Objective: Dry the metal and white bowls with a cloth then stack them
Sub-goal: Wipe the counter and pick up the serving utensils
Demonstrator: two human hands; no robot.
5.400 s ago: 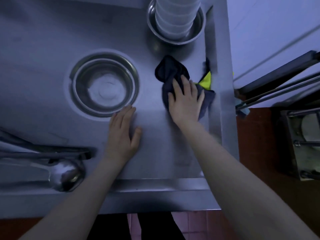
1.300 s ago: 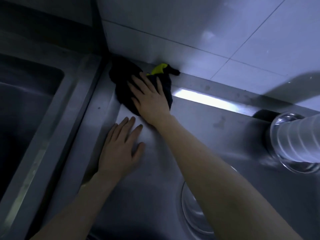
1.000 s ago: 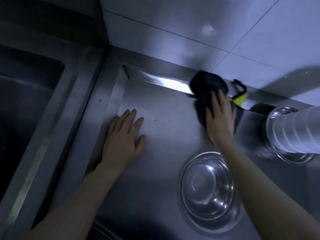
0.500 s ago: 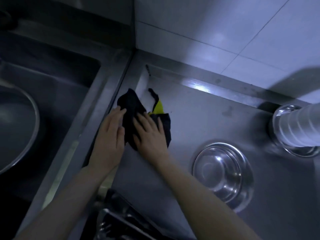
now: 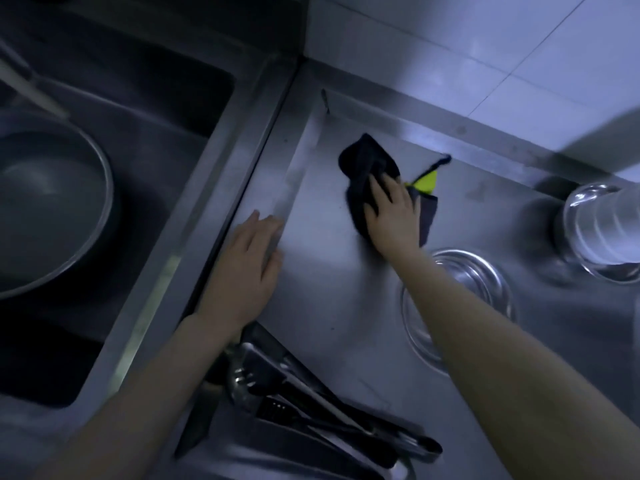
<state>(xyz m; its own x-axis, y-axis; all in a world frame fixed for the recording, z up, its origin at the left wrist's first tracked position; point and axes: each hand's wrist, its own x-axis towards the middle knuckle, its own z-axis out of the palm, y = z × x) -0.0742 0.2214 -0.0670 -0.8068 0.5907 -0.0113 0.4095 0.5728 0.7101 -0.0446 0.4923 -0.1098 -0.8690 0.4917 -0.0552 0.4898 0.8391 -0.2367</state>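
The right hand [image 5: 393,211], fingers flat on the cloth [image 5: 367,168], has swept rightward from the relaxed left hand [image 5: 249,261], wiping counter, bowls untouched

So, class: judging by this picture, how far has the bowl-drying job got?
Done: white bowls already stand stacked in a metal bowl. In hand: the right hand presses the dark cloth on the steel counter, the left hand resting flat. Left: one metal bowl sits alone, unstacked.
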